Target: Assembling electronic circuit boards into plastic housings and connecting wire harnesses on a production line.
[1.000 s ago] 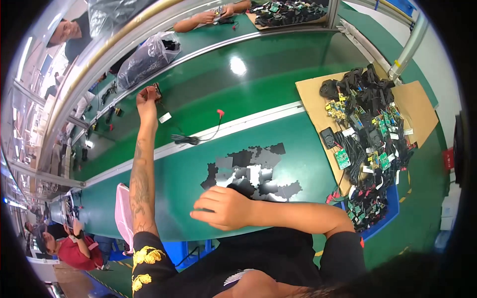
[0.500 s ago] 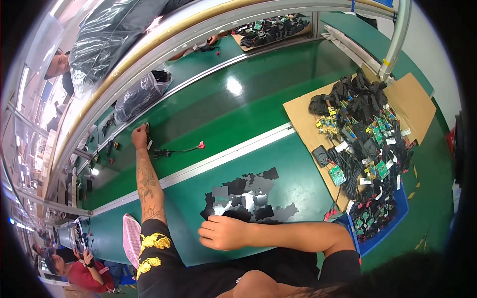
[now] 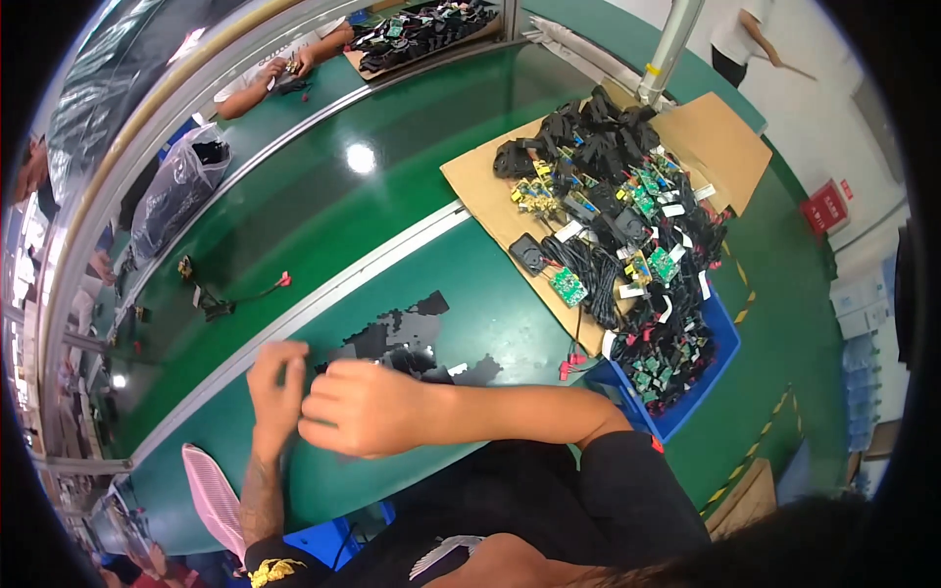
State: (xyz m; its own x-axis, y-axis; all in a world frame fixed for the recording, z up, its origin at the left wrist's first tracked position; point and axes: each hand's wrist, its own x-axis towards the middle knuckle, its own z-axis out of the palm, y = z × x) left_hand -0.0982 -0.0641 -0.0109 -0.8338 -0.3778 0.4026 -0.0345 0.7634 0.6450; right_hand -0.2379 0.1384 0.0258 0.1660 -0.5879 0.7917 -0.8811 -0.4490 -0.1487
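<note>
My left hand (image 3: 278,390) is raised over the near bench, its fingers bent and its thumb apart from them, with nothing seen between. Close beside it on the right, my right hand (image 3: 361,408) is curled into a loose fist; its fingertips are turned under and whatever they may hold is hidden. Beyond both hands, several dark flat jagged-edged pieces (image 3: 423,328) lie on the green bench, partly covered by my right hand. On the green belt past the metal rail rests a black cable assembly (image 3: 218,306) with a small board at one end and a red connector at the other.
To the right, cardboard (image 3: 480,186) carries a heap of black cables and green circuit boards (image 3: 569,286). A blue bin (image 3: 701,382) below it holds more. A pink mesh thing (image 3: 211,495) stands at my left. Across the belt, another person's hands (image 3: 284,71) handle parts.
My left hand has let go of the cable assembly's board end, leaving it on the belt, and has drawn back beside my right hand. The view has swung to the right.
</note>
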